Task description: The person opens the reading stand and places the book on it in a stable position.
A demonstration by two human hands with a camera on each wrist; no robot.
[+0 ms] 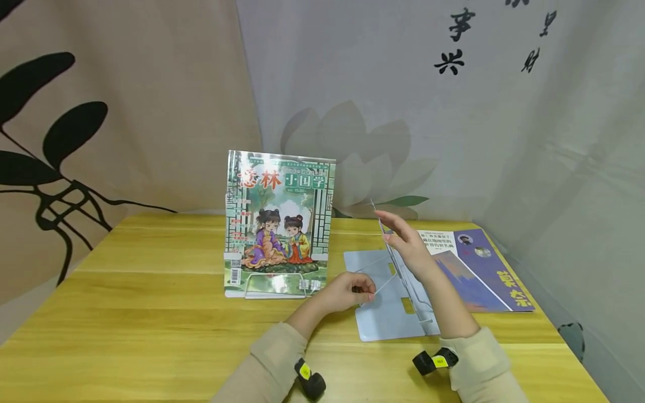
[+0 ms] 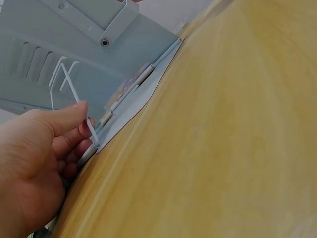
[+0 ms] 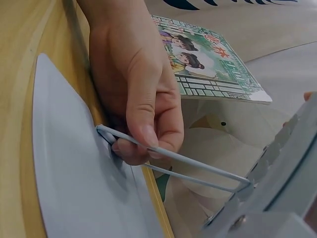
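Note:
A pale blue-grey metal book stand (image 1: 373, 324) has its base flat on the table and its back panel (image 2: 143, 44) tilted up. My left hand (image 1: 345, 294) pinches the stand's bent wire support (image 2: 73, 87) between thumb and fingers, low over the base. In the right wrist view, this wire (image 3: 198, 161) runs from the base to a row of slots in the panel. My right hand (image 1: 410, 249) holds the panel near its top edge, thumb on the side facing left. Most of the panel's front is turned from the head view.
To the left, a magazine (image 1: 282, 224) with two cartoon figures stands upright on another stand with a wire front holder. A purple-blue magazine (image 1: 496, 263) lies flat at the right, partly behind my right arm. A printed curtain (image 1: 353, 67) hangs behind the wooden table (image 1: 151, 313).

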